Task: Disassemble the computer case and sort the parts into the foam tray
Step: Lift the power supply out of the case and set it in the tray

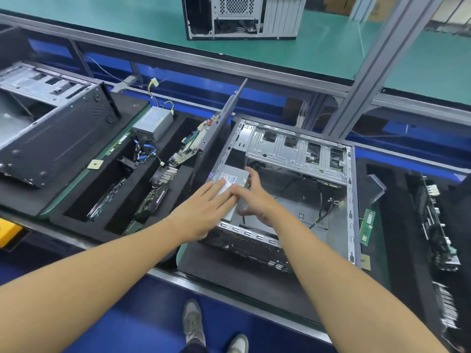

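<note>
From my remote seat, the far left shows a second case point(51, 138) lying on its side on black padding. Next to it sits the foam tray point(76, 225), with a boxed grey supply unit point(153, 122) at the back, circuit boards point(188, 146) standing in its slots and a finned heatsink point(164, 174) between them. A grey side panel point(216, 138) leans upright between the tray and the work.

My left hand point(204, 210) reaches forward with the arm stretched out, palm down and fingers straight and together. Its fingertips lie flat on the power supply point(230, 178), gripping nothing.

That silver, labelled box sits in the near-left corner of the computer case point(352, 200). The case lies open-side up in front of me on a dark mat, and its inside shows a bare metal floor, a drive cage along the back and loose black cables to the right.

My right hand point(254, 197) comes in from the right, its fingers spread over the supply's right edge and its thumb low against the side. It is blurred, so I cannot tell whether it really grips.

A green memory stick point(367, 225) lies just beside the case's right wall. Beyond it, more boards stand in another black tray point(397, 225).
</note>
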Tool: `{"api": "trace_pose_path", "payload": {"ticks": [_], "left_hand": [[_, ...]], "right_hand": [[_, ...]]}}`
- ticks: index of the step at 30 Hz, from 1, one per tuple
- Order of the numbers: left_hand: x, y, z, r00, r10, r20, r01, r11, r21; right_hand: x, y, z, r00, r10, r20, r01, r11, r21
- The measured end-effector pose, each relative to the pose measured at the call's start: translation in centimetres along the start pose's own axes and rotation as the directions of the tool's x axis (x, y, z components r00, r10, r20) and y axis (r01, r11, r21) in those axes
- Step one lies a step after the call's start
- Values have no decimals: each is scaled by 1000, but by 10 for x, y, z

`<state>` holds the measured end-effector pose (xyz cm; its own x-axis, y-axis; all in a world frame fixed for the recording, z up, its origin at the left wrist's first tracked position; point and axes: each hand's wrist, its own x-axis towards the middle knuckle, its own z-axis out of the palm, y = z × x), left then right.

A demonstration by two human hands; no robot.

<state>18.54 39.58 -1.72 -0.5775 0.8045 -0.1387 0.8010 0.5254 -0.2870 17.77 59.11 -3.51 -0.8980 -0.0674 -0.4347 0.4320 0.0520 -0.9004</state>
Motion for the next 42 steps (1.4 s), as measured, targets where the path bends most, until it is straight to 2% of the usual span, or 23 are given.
{"api": "trace_pose_path", "payload": {"ticks": [2, 4, 6, 7, 8, 10, 13, 18, 22, 25, 31, 35, 39, 42], "left_hand": [[1, 0, -1, 999, -13, 45, 16, 998, -68], [6, -13, -11, 988, 37, 147, 4, 962, -273], [13, -36, -29, 964, 86, 252, 67, 838, -542], [17, -48, -37, 960, 98, 263, 80, 803, -591], [20, -57, -43, 963, 102, 251, 63, 817, -573], [25, -69, -49, 953, 135, 272, -4, 902, -432], [33, -75, -50, 925, 149, 348, -29, 944, -329], [40, -77, -46, 932, 175, 317, -107, 970, -220], [50, -73, -51, 931, 179, 318, -159, 983, -87], [61, -73, -56, 906, 160, 393, -134, 987, -91], [74, -76, -57, 869, 175, 463, -152, 985, -87], [69, -78, -53, 889, 285, 358, -259, 958, -121], [67, -79, -50, 910, 338, 239, -338, 940, -43], [68, -79, -47, 919, 350, 180, -357, 934, 8]], "right_hand": [[-1, 1, -1, 1000, -15, 7, 15, 999, 48], [-4, 4, -4, 996, -85, 2, 85, 996, 30], [-9, 2, -8, 982, -178, 66, 188, 961, -205], [-11, 1, -10, 970, -210, 120, 240, 897, -370], [-13, 0, -11, 960, -222, 169, 278, 819, -502], [-16, -3, -14, 959, -180, 220, 280, 728, -625], [-19, -9, -17, 962, -118, 247, 263, 647, -716], [-19, -23, -16, 958, -89, 274, 276, 556, -784], [-22, -28, -13, 948, -122, 296, 314, 524, -792], [-23, -27, -11, 932, -171, 319, 362, 491, -793], [-23, -22, -12, 924, -245, 295, 381, 497, -780], [-23, -18, -11, 932, -248, 264, 356, 489, -796], [-21, -26, -8, 939, -231, 256, 339, 478, -811], [-23, -25, -6, 935, -272, 226, 335, 475, -814]]}}
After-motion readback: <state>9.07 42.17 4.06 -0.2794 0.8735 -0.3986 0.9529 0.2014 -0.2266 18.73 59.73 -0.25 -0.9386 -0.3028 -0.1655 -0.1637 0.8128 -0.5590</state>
